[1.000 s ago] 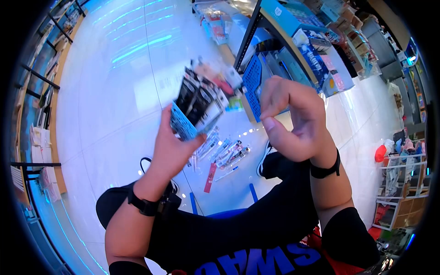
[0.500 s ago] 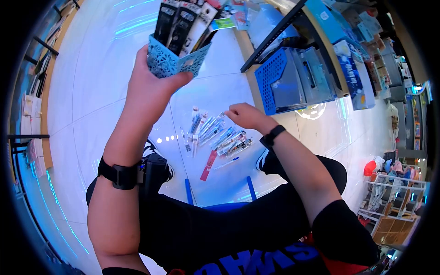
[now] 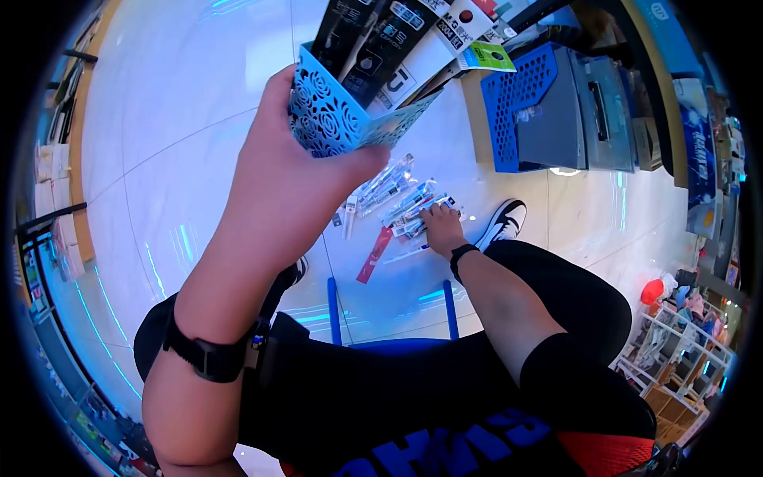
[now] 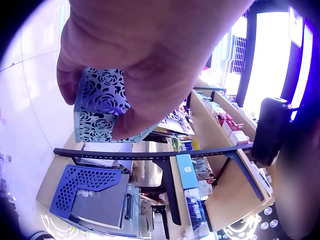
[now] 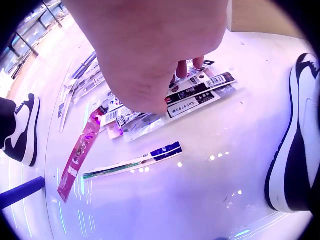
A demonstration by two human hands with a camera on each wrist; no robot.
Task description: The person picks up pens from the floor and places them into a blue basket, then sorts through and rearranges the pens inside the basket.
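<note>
My left hand [image 3: 306,171] grips a light blue pen basket [image 3: 322,111] with a rose cut-out pattern, fingers and thumb on opposite sides of it. Tall black and white packets [image 3: 389,48] stick up out of the basket. Low over the floor, my right hand [image 3: 443,226] touches a pile of slim clear-wrapped pen packets [image 3: 389,187]. In the right wrist view its fingers [image 5: 181,69] and thumb reach down on either side of a black-and-white packet [image 5: 192,102]. Beside the pile lie a red strip packet [image 5: 80,150] and a single slim packet [image 5: 135,162].
A blue perforated file holder [image 3: 517,95] with folders stands on the low shelf at right. My shoes [image 3: 505,222] flank the pile, and blue stool legs [image 3: 451,310] stand in front of me. More shelving [image 3: 60,183] runs along the left; a white rack [image 3: 675,342] stands far right.
My right hand has gone down from in front of me to the packets on the floor. The left hand has moved the basket up and forward, away from the pile.
</note>
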